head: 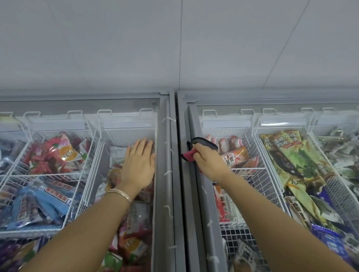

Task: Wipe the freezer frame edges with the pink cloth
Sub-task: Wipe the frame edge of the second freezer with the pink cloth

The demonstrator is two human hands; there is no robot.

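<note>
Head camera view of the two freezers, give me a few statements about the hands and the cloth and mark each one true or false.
1. The right hand grips the pink cloth against the right freezer's frame edge. True.
2. The left hand holds a second cloth. False: it lies flat and open, holding nothing.
3. A bracelet sits on the left wrist. True.
4. The freezers' baskets are bare. False: the wire baskets hold packaged frozen goods.
5. Both hands are over the same freezer. False: one is over each.
</note>
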